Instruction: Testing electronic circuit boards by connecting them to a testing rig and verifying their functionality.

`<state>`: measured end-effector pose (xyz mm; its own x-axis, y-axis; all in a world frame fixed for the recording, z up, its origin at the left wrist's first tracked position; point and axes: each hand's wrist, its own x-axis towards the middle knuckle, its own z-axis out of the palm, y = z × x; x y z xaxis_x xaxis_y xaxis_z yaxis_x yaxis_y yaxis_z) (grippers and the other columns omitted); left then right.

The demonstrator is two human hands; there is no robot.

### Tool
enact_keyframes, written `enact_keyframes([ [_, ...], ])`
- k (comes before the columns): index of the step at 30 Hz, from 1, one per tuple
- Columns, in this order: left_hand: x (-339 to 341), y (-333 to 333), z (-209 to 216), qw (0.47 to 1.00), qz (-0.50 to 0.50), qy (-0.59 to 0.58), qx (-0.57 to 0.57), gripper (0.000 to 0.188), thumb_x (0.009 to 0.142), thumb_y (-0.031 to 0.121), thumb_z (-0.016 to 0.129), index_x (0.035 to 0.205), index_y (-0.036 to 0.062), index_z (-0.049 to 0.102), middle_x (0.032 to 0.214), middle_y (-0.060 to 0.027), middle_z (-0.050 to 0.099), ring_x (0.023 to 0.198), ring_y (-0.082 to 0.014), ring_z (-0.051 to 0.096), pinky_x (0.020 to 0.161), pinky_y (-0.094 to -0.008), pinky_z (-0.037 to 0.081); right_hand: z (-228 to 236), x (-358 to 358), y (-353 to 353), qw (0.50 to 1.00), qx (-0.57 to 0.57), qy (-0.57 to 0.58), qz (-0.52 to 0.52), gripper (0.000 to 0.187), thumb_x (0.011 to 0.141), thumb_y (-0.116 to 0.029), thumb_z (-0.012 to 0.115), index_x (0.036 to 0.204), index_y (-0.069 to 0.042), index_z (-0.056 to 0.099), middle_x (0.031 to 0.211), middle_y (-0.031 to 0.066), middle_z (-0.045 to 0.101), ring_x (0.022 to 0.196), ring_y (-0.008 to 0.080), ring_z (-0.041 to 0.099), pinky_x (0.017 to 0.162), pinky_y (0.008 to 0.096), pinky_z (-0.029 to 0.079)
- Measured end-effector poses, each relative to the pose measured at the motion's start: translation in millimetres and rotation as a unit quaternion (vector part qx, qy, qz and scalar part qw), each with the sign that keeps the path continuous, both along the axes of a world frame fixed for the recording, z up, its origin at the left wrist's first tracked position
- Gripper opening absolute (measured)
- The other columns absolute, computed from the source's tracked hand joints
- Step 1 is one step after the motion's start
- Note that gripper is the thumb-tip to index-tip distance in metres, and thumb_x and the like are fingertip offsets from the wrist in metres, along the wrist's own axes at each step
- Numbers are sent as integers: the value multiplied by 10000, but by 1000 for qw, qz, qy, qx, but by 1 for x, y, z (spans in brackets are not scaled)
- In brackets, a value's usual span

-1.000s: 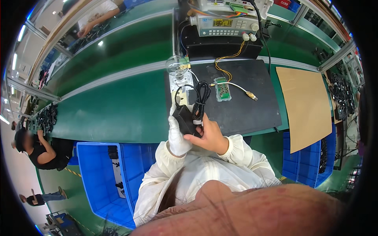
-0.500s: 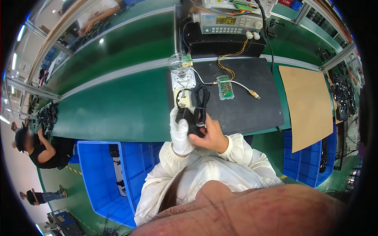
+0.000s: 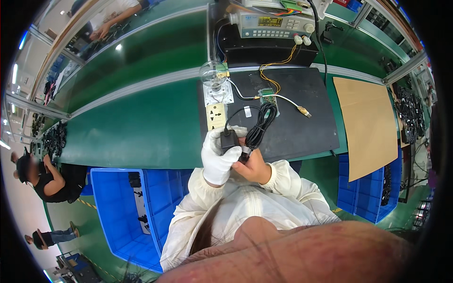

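Note:
My left hand (image 3: 217, 158), in a white glove, is closed round a black power adapter (image 3: 230, 140). My bare right hand (image 3: 255, 167) is just beside it, fingers closed on the lower end of the adapter's coiled black cable (image 3: 258, 129). A small white tag (image 3: 247, 111) hangs on the cable. Beyond the hands is a cream power socket (image 3: 216, 113), its holes uncovered. Behind that stands a clear glass bulb (image 3: 211, 75) on a white base. The coil partly covers a green circuit board (image 3: 268, 95). A white cable with a USB plug (image 3: 303, 111) crosses the board.
A bench instrument (image 3: 273, 24) sits on a black box at the back of the black mat (image 3: 302, 137). Brown cardboard (image 3: 368, 127) lies at the right. Blue crates (image 3: 125, 212) stand below the bench on both sides. Other people are at the left and far left.
The adapter and coil have come away from the socket and turned, so the coil now leans right over the circuit board. Both hands still hold on.

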<state>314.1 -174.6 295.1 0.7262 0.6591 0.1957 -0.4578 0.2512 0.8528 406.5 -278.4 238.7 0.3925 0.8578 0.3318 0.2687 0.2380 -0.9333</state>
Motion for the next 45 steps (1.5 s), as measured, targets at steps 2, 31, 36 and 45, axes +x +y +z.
enact_keyframes([
  [2,0,1,-1,1000,10,1,22,503,865,-43,741,1313,-2,516,1231,-214,673,1117,-276,684,951,-377,582,2,1,-1,1000,-10,-1,-3,700,957,-422,705,1397,72,478,1280,172,619,1145,288,605,1029,406,453],
  [31,-1,-2,-8,999,-11,30,-19,538,1029,227,645,1457,-19,431,1317,-232,642,1154,-267,667,968,-368,580,12,-9,-3,989,-12,144,-20,602,954,-245,758,1404,16,454,1044,50,641,875,104,602,756,273,517],
  [36,-2,26,-21,996,43,-2,-77,503,1034,273,632,1430,4,476,1243,-186,672,1066,-221,672,904,-388,573,32,13,-8,969,-37,224,98,465,1036,-183,639,1403,16,434,998,17,572,857,93,553,753,259,477],
  [45,10,114,-16,983,-20,-6,-185,409,1080,326,554,1412,88,545,1194,-112,673,971,-206,670,863,-364,545,35,73,-25,728,-16,632,266,227,1076,-137,536,1253,-2,581,939,30,581,844,98,549,769,255,463],
])
